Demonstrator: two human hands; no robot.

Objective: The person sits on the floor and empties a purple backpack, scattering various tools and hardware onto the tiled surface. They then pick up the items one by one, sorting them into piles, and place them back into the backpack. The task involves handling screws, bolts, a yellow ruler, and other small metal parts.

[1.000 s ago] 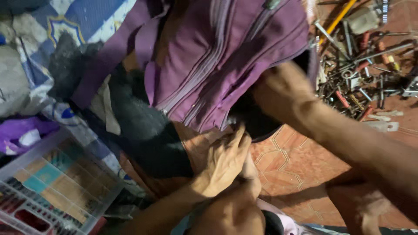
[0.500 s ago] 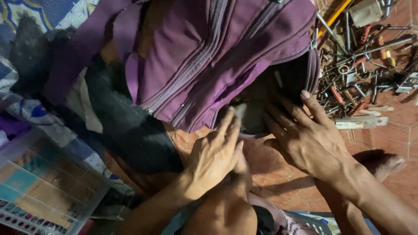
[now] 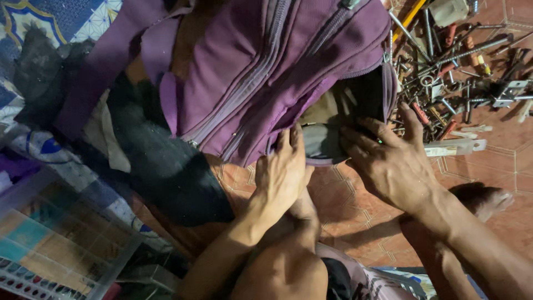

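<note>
Filling the upper middle of the frame, a purple backpack (image 3: 266,72) lies on a reddish tiled floor (image 3: 355,205), its zipped pockets running diagonally and one compartment gaping open at its lower right edge, where a dark lining (image 3: 338,122) shows. The left hand (image 3: 280,175) rests at centre frame just below the bag, fingers straight and close together, their tips pressed against the purple fabric beside the opening. The right hand (image 3: 391,161) sits right of centre, fingers spread, with the fingertips reaching onto the edge of the open compartment; whether they grip the lining cannot be told. The two hands lie near each other, the opening between them. The person's bare knee (image 3: 283,266) rises at the bottom centre. Black cloth (image 3: 161,166) spreads under the bag toward the left. A scatter of screws, bolts and screwdrivers (image 3: 455,61) covers the floor at upper right, just beside the bag, with a pale flat strip (image 3: 455,148) below it. A clear plastic compartment box (image 3: 50,250) sits at the lower left, and a blue patterned mat (image 3: 50,16) shows at the upper left.
</note>
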